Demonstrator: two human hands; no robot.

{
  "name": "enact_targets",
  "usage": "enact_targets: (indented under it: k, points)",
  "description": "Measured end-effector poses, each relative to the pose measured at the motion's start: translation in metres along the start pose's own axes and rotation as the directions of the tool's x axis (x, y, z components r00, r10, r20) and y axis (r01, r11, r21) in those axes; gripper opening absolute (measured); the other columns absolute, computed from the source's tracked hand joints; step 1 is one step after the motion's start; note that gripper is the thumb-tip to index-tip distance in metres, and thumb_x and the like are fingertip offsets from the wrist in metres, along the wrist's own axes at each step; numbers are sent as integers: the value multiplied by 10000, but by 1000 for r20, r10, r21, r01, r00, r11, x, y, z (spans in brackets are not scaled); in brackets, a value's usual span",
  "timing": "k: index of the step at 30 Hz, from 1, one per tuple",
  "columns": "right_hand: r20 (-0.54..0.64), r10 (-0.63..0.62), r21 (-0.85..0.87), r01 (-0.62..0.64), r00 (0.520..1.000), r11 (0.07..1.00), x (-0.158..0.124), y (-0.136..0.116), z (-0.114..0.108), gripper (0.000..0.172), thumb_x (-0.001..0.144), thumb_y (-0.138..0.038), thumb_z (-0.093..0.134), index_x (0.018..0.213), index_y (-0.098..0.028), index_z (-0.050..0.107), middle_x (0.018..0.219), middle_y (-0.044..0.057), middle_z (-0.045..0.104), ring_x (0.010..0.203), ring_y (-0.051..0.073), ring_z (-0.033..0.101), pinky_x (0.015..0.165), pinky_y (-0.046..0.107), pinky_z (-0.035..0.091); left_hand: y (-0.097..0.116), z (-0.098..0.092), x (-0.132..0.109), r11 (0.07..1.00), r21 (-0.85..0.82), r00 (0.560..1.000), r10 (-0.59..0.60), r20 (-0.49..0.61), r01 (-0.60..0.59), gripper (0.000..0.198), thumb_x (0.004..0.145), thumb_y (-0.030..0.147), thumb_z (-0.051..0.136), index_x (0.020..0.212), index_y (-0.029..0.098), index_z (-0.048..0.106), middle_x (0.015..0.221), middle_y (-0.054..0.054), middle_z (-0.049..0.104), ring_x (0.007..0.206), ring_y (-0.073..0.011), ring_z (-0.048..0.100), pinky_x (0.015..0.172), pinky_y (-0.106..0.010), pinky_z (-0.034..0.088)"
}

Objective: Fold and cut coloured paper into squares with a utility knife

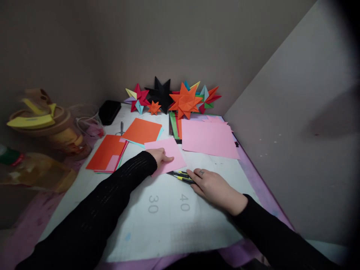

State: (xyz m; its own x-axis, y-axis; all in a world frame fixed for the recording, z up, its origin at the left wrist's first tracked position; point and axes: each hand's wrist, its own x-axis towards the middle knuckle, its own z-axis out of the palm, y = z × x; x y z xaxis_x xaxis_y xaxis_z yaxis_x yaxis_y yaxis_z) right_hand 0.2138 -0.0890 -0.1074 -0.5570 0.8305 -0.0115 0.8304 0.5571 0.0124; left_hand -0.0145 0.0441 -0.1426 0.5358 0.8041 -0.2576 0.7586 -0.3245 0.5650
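Observation:
My left hand lies on a pink paper square, its thumb stretched out to the right and its other fingers partly hidden. It presses on the sheet near the left side. Close to the front corner of that square is a black and yellow utility knife. Around the right end of its handle my right hand has its fingers and thumb closed, and a mark shows on one finger. A second black and yellow handle seems to lie against the knife; I cannot make out which tool it belongs to.
Two stacks with orange paper on top lie left, near small scissors. A large pink sheet lies right. Folded paper stars stand along the wall. At far left are a cup, a bottle and a black case.

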Motion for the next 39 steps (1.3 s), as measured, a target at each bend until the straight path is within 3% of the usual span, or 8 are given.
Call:
enact_targets:
  k: [21,32,36,39]
  points:
    - [23,-34,1,34,999,999,7,-9,-2,435,866,-252,470,1278,-115,461,967,116,614,774,209,579,649,329,450,0,0,-2,993,87,997,77,-14,-75,571,768,676,403,983,217,666,812,-43,621,765,-220,548,635,-299,310]
    - [38,-153,65,150,988,987,28,-34,-4,427,874,-281,469,1271,-125,473,976,120,614,769,199,582,644,314,450,8,-7,-12,983,149,994,109,-4,-107,501,819,626,372,1024,278,667,901,-31,603,795,-203,533,632,-273,309]
    - [9,-150,92,149,989,985,15,-21,-4,450,884,-313,460,1307,-163,449,1024,121,608,814,203,580,686,332,455,4,-8,-13,958,208,980,200,7,-197,409,878,520,338,1092,360,648,900,-24,571,772,-192,527,639,-277,314]
    - [-67,-52,101,59,996,993,-3,8,-6,441,885,-301,461,1311,-183,454,1064,117,601,898,222,572,776,368,456,-2,-7,-10,942,236,971,237,35,-238,404,897,434,329,1222,372,560,956,-33,573,802,-196,548,670,-279,349]
